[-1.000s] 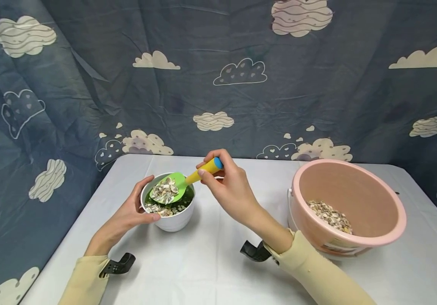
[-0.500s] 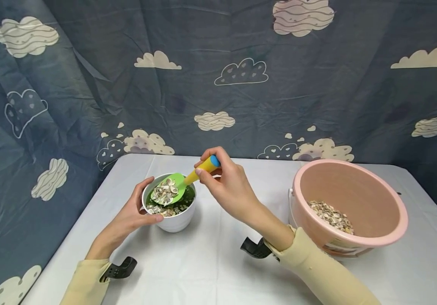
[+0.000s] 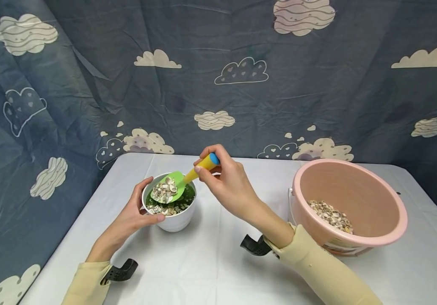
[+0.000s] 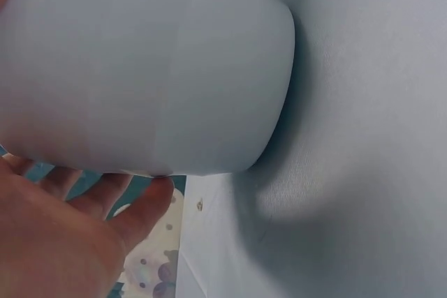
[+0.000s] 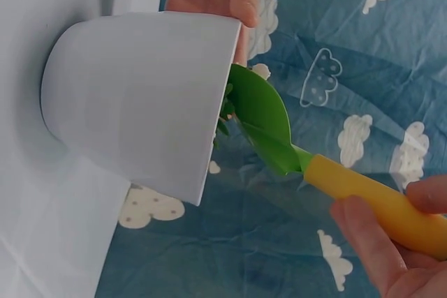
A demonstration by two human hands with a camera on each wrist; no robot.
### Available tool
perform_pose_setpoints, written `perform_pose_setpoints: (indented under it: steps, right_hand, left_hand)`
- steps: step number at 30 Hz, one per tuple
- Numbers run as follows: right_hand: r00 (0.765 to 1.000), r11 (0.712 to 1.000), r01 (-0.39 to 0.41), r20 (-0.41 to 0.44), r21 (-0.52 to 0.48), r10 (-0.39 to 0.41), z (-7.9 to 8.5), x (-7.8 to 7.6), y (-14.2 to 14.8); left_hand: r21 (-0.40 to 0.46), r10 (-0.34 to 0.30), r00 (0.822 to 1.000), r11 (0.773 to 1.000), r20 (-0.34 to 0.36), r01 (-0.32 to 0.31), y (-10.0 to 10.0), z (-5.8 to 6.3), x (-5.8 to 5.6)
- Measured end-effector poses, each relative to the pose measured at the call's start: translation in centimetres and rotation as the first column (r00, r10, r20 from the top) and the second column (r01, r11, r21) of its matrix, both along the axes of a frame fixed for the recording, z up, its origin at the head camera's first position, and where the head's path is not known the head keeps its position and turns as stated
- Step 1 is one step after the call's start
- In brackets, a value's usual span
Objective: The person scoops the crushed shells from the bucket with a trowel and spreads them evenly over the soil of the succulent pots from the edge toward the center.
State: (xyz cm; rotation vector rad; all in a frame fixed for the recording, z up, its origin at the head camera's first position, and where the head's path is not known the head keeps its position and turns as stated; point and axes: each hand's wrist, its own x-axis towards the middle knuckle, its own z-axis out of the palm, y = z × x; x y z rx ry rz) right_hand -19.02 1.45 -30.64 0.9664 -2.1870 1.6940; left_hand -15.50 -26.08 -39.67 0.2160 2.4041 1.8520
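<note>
A white flower pot with green plant leaves and pale chips inside stands on the table at the left. My left hand grips its left side, the thumb at the front near the rim and the fingers round the back. My right hand pinches the yellow handle of a toy trowel. Its green scoop, heaped with pale chips, sits tilted over the pot's opening. In the left wrist view, the pot's wall fills much of the frame.
A large pink bucket stands on the table at the right, with a heap of pale chips in it. White cloth covers the table. A dark curtain with cloud prints hangs behind.
The trowel's handle end has shifted slightly up and left with my right hand. The scoop stays over the pot with its chips, and my left hand keeps its hold.
</note>
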Motion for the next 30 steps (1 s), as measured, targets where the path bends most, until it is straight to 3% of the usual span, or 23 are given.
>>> perform_pose_setpoints:
  steps: [11, 16, 22, 30]
  right_hand:
    - [0.998, 1.000, -0.024, -0.056, -0.010, 0.023, -0.4, -0.1, -0.2]
    - [0.998, 0.997, -0.026, 0.053, -0.073, 0.030, -0.8, -0.7, 0.1]
    - [0.979, 0.985, -0.015, 0.196, -0.172, 0.049, -1.2, -1.5, 0.5]
    - [0.977, 0.975, -0.012, 0.207, -0.220, 0.059, -1.2, -1.5, 0.9]
  left_hand:
    - [-0.032, 0.016, 1.000, 0.999, 0.005, -0.015, 0.3, 0.2, 0.5]
    - [-0.048, 0.011, 1.000, 0.999, 0.000, -0.011, 0.3, 0.1, 0.7]
    - [-0.076, -0.022, 0.999, 0.997, -0.039, 0.019, -0.2, 0.3, 0.8]
    - [-0.033, -0.121, 0.987, 0.992, -0.108, 0.118, -1.6, 0.6, 0.1]
